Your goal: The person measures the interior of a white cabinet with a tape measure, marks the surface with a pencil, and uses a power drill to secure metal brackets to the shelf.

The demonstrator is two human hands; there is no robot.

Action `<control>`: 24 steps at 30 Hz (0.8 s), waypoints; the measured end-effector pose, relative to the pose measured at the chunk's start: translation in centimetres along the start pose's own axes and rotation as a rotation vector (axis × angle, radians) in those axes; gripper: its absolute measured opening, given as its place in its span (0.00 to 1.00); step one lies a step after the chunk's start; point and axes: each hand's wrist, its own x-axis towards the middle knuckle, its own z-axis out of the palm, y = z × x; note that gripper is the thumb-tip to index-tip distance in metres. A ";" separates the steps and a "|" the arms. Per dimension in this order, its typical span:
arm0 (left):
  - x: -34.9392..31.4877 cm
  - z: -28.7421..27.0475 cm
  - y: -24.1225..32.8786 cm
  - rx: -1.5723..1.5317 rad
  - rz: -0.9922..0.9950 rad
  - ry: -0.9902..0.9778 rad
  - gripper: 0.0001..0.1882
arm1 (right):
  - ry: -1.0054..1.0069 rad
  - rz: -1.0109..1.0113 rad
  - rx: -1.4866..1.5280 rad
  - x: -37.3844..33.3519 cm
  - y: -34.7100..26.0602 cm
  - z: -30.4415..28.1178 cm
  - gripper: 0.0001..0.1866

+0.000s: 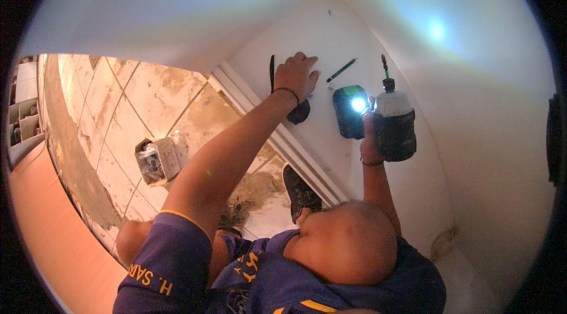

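My right hand [370, 140] grips a cordless drill [394, 131] with a pale and black body, its chuck and bit pointing away from me. A dark, green-edged block [344, 122] beside the hand, apparently the drill's battery base, has a bright white light near it. My left hand [295, 75] reaches over the white panel [310, 146], thumb and fingers apart. Near its wrist, partly covered by the arm, is a dark rounded object [300, 113]; a thin black strip [272, 71] shows beside the hand. Between the hands lies a dark pencil [342, 70], with a tiny pale piece [331, 86] by it.
White walls [484, 113] rise ahead and to the right, around the panel. Left of its raised edge [260, 110] is a dirty tiled floor [147, 87] with a small cardboard box [171, 157] of bagged parts. My shoe [301, 193] is beside that edge. Shelving [25, 119] stands far left.
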 end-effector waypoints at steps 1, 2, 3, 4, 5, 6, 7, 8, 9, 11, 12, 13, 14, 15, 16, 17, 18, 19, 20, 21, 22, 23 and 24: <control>0.8 0.1 0.2 0.000 -0.014 -0.002 0.17 | 0.002 0.002 -0.004 0.0 -0.3 0.0 0.17; 1.7 0.2 0.4 0.000 -0.027 -0.004 0.18 | 0.001 0.004 -0.004 0.1 -0.5 -0.1 0.17; 2.8 0.3 0.4 0.016 -0.002 0.012 0.20 | 0.005 0.009 -0.011 0.1 -0.6 -0.2 0.17; 4.1 0.4 0.4 0.030 0.023 0.030 0.21 | 0.006 0.012 -0.013 0.1 -0.6 -0.4 0.16; 5.4 0.5 0.4 0.044 0.049 0.047 0.22 | 0.006 0.013 -0.017 0.1 -0.7 -0.5 0.16; 6.6 0.3 0.6 0.124 0.091 0.012 0.23 | 0.002 0.021 -0.016 0.1 -0.9 -0.7 0.16; 7.9 0.1 0.7 0.204 0.134 -0.024 0.24 | 0.002 0.024 -0.014 0.1 -0.9 -0.9 0.15; 9.0 -0.3 0.9 0.284 0.180 -0.062 0.24 | 0.001 0.028 -0.012 0.0 -0.9 -1.0 0.15; 10.1 -0.6 1.1 0.341 0.208 -0.107 0.25 | -0.003 0.032 -0.013 -0.1 -1.0 -1.1 0.15; 12.2 -0.9 1.3 0.459 0.264 -0.198 0.26 | -0.010 0.040 -0.011 -0.3 -1.2 -1.3 0.14; 13.0 -0.6 1.0 0.465 0.259 -0.149 0.25 | -0.015 0.043 -0.008 -0.2 -1.4 -1.3 0.14; 13.5 -0.2 0.7 0.472 0.251 -0.104 0.24 | -0.017 0.047 -0.006 -0.3 -1.4 -1.3 0.13; 13.7 0.3 0.3 0.479 0.243 -0.059 0.24 | -0.022 0.048 -0.003 -0.4 -1.4 -1.2 0.13; 13.6 0.8 -0.3 0.475 0.237 -0.051 0.20 | -0.025 0.049 0.005 -0.5 -1.5 -1.1 0.13; 13.5 0.9 -0.2 0.467 0.237 -0.045 0.17 | -0.028 0.051 0.002 -0.4 -1.6 -1.2 0.12; 13.3 1.0 -0.3 0.460 0.236 -0.039 0.14 | -0.034 0.057 -0.001 -0.4 -1.7 -1.2 0.12; 12.8 0.9 -0.6 0.424 0.239 0.012 0.12 | -0.035 0.053 -0.003 -0.3 -1.6 -1.4 0.12; 12.0 0.9 -1.0 0.386 0.243 0.060 0.11 | -0.036 0.051 -0.009 -0.2 -1.6 -1.5 0.11; 11.3 0.9 -1.3 0.347 0.246 0.109 0.09 | -0.034 0.048 -0.008 -0.1 -1.6 -1.5 0.11; 10.6 1.0 -1.5 0.317 0.214 0.099 0.09 | -0.036 0.051 -0.011 -0.2 -1.6 -1.5 0.11; 10.2 0.8 -1.6 0.293 0.181 0.094 0.09 | -0.037 0.042 -0.008 0.0 -1.6 -1.5 0.10; 9.7 0.7 -1.7 0.269 0.148 0.091 0.09 | -0.037 0.043 -0.009 0.0 -1.6 -1.4 0.10; 9.2 0.5 -1.7 0.255 0.137 0.070 0.10 | -0.040 0.039 -0.007 0.0 -1.6 -1.3 0.10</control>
